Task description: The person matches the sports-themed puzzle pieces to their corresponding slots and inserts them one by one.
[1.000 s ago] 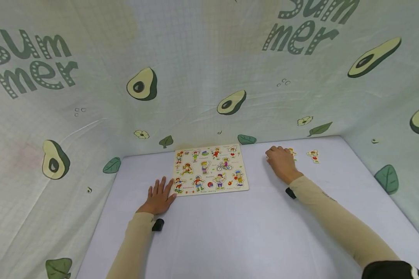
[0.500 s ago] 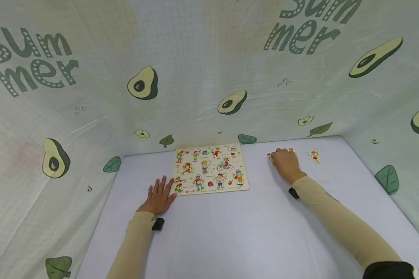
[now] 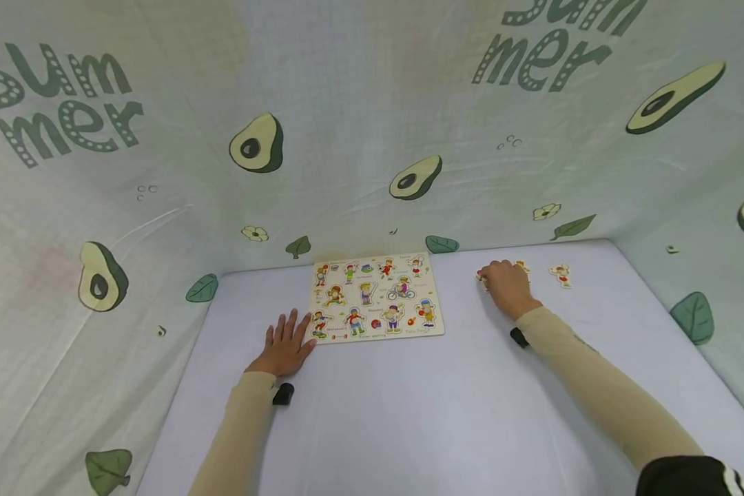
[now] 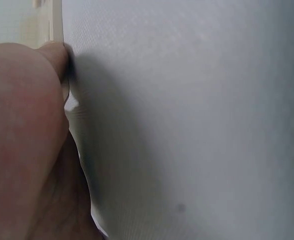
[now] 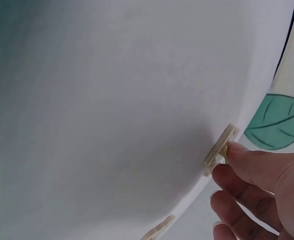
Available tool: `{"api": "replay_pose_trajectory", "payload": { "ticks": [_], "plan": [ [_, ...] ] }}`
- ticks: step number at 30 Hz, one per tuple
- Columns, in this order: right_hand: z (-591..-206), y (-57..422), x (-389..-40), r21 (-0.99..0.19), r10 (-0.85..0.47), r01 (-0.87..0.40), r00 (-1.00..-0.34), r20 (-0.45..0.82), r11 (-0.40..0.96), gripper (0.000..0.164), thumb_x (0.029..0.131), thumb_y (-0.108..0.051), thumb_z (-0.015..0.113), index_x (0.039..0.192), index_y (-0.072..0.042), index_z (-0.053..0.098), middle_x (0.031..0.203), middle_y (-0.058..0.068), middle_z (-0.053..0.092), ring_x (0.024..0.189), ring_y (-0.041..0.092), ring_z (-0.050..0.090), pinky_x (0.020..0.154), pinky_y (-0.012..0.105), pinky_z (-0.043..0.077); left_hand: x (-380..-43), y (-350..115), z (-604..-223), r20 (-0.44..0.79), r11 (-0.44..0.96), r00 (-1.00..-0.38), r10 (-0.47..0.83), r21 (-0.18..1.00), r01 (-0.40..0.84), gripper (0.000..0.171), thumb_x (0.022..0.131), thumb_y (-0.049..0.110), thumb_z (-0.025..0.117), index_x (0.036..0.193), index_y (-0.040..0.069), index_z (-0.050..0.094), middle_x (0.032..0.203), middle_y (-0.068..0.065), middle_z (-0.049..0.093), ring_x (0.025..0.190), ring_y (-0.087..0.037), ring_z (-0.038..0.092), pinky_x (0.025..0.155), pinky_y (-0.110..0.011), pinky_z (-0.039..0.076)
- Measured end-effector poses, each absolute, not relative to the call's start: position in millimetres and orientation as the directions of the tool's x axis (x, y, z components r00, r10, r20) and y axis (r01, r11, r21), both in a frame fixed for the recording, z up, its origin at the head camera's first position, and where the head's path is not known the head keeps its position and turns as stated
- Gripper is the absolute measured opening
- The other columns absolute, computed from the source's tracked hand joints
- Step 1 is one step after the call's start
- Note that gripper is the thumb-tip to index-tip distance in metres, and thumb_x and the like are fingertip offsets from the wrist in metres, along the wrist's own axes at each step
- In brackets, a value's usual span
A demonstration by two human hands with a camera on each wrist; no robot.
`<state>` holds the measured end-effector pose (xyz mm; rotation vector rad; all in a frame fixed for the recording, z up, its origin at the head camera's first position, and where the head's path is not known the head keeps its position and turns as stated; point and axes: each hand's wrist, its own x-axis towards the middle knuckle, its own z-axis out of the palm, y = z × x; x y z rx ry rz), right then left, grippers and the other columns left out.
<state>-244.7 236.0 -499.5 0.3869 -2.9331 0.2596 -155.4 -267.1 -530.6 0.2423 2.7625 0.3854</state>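
A wooden puzzle board [image 3: 378,301] printed with children playing sports lies near the back of the white table. My left hand [image 3: 285,348] rests at its lower left corner with the fingers spread; in the left wrist view the thumb [image 4: 57,55] is against the board's edge [image 4: 57,22]. To the right of the board, my right hand [image 3: 507,286] pinches a small wooden puzzle piece [image 5: 220,146] between thumb and index finger. Its printed face is mostly hidden by the hand in the head view. Another puzzle piece [image 3: 523,265] is partly covered behind that hand.
One more loose puzzle piece [image 3: 561,275], a figure in red and white, lies right of my right hand. A cloth wall [image 3: 341,172] with avocado and leaf prints rises along the table's back edge and both sides.
My right hand has shifted slightly to the right and a piece's red edge now shows beside its fingertips. The left hand stays at the board. The whole head view has tilted a little.
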Motion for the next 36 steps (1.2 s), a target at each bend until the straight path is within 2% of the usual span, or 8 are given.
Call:
{"api": "replay_pose_trajectory", "payload": {
  "ticks": [4, 10, 24, 36],
  "plan": [
    [-500, 236, -246, -0.176, -0.229, -0.262, -0.955, 0.186, 0.949, 0.014, 0.089, 0.009, 0.073, 0.1, 0.003, 0.081, 0.084, 0.019, 0.073, 0.082, 0.041, 0.07, 0.07, 0.055, 0.058, -156, -266, -529, -0.318, 0.949, -0.924, 0.21, 0.292, 0.115, 0.07, 0.114, 0.038, 0.04, 0.17, 0.005, 0.013, 0.174, -0.029, -0.005, 0.159, -0.054, -0.007, 0.125, -0.07, -0.003],
    [-500, 237, -248, -0.194, -0.211, -0.248, -0.959, 0.191, 0.949, 0.009, 0.092, 0.005, 0.074, 0.099, 0.005, 0.079, 0.089, 0.021, 0.074, 0.084, 0.043, 0.071, 0.069, 0.055, 0.058, -159, -265, -530, -0.318, 0.944, -0.921, 0.223, 0.305, 0.123, 0.071, 0.114, 0.038, 0.04, 0.169, 0.004, 0.013, 0.174, -0.03, -0.005, 0.159, -0.055, -0.008, 0.125, -0.071, -0.004],
    [-505, 240, -255, -0.157, -0.225, -0.243, -0.967, 0.121, 0.957, 0.009, 0.095, 0.003, 0.073, 0.102, 0.008, 0.075, 0.091, 0.022, 0.071, 0.085, 0.042, 0.069, 0.068, 0.054, 0.057, -163, -265, -533, -0.315, 0.94, -0.921, 0.229, 0.317, 0.125, 0.071, 0.114, 0.04, 0.04, 0.17, 0.006, 0.013, 0.174, -0.029, -0.005, 0.159, -0.054, -0.009, 0.125, -0.071, -0.005],
    [-499, 226, -248, -0.185, -0.271, -0.29, -0.955, 0.123, 0.939, 0.017, 0.103, -0.005, 0.067, 0.112, 0.009, 0.072, 0.103, 0.024, 0.072, 0.097, 0.044, 0.069, 0.081, 0.057, 0.058, -160, -269, -532, -0.314, 0.945, -0.925, 0.216, 0.306, 0.117, 0.07, 0.114, 0.038, 0.041, 0.17, 0.006, 0.014, 0.174, -0.029, -0.005, 0.159, -0.054, -0.007, 0.125, -0.071, -0.004]
  ]
}}
